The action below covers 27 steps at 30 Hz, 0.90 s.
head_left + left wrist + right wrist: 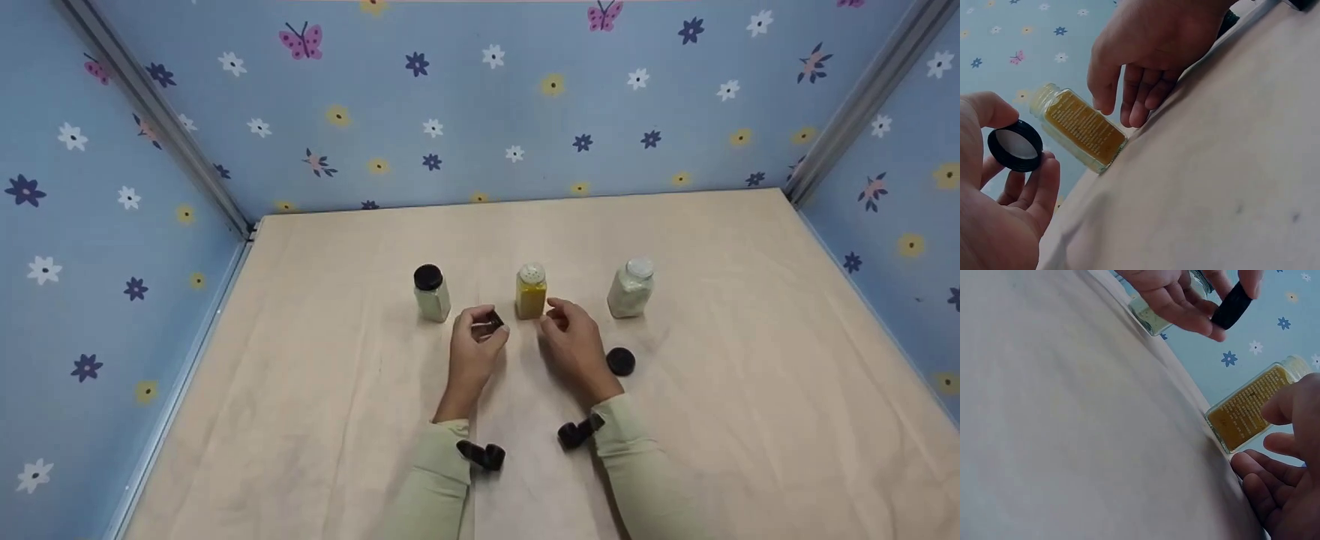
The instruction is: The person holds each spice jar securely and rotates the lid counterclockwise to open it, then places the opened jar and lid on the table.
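Note:
My left hand (pixel 474 352) pinches a black screw cap (pixel 1015 145) between thumb and fingers, its pale inner side showing in the left wrist view. A glass spice jar of yellow powder (pixel 531 296) stands upright in the middle, its perforated shaker top uncovered. Close at that jar's right side is my right hand (pixel 576 341), fingers loosely bent and holding nothing; whether a fingertip touches the glass I cannot tell. To the left stands a jar of pale contents with a black cap (pixel 431 294). On the right, another pale jar (pixel 631 288) shows a white top.
A second black cap (pixel 621 361) lies on the cloth-covered table (pixel 300 375), beside my right wrist. Each forearm carries a small black wrist camera (pixel 484 455). Flower-patterned blue panels (pixel 465 97) enclose the table at the back and sides.

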Each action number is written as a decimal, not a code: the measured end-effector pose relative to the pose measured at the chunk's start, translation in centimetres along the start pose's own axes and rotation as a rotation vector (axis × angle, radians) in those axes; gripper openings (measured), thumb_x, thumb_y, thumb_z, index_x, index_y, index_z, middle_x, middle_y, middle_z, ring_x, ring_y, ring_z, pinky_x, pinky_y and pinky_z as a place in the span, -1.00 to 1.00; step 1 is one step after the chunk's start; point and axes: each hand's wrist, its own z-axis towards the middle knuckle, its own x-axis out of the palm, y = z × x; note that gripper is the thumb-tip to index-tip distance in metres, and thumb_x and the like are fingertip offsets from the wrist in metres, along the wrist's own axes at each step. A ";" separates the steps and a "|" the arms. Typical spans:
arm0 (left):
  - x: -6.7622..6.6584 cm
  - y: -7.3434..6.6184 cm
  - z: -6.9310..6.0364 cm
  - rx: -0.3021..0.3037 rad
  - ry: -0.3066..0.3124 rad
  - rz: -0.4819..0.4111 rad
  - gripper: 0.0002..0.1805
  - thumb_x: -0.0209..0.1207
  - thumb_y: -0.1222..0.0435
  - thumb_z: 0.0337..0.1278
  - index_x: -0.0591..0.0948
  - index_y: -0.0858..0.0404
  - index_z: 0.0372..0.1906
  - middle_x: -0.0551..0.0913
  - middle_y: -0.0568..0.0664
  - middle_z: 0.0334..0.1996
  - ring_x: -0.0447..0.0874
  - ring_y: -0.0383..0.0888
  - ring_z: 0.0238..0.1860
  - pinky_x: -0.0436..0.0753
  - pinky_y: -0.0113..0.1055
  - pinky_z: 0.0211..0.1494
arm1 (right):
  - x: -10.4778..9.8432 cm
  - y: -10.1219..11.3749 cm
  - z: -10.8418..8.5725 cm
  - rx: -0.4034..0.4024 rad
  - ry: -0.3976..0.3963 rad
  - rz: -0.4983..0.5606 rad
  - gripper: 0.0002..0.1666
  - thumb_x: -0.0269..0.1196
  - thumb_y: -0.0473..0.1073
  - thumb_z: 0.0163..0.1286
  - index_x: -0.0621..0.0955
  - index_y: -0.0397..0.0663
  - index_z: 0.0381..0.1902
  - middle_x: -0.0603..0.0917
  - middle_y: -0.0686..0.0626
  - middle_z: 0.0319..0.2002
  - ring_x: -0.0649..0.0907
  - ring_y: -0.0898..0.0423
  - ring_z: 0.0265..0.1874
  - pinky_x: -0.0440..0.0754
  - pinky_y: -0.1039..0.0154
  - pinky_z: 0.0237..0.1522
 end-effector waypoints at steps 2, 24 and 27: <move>0.1 0.2 -0.1 -0.012 0.020 0.045 -0.54 0.29 0.37 0.15 0.52 0.38 0.16 0.48 0.14 0.04 0.61 0.00 -0.04 0.59 -0.19 0.10 | 0.1 0.0 0.0 -0.001 -0.002 0.004 -0.49 0.18 -0.11 0.45 0.52 -0.17 0.30 0.64 -0.09 -0.01 0.61 0.03 -0.06 0.55 0.09 0.04; 0.9 0.3 -0.2 0.143 0.236 0.598 -0.51 0.36 0.13 0.09 0.63 0.20 0.14 0.54 -0.01 -0.09 0.57 -0.11 -0.07 0.56 -0.17 0.07 | -0.2 -0.1 0.4 0.006 -0.022 0.029 -0.53 0.18 -0.13 0.45 0.54 -0.16 0.27 0.65 -0.06 -0.07 0.61 0.05 -0.11 0.56 0.11 -0.02; 0.9 0.5 -0.4 0.191 0.239 0.676 -0.52 0.36 0.13 0.11 0.64 0.19 0.14 0.55 0.00 -0.12 0.60 -0.09 -0.10 0.58 -0.16 0.04 | -0.2 -0.2 0.2 -0.006 -0.030 0.022 -0.56 0.19 -0.14 0.44 0.59 -0.16 0.21 0.66 -0.07 -0.07 0.63 0.05 -0.11 0.57 0.12 -0.01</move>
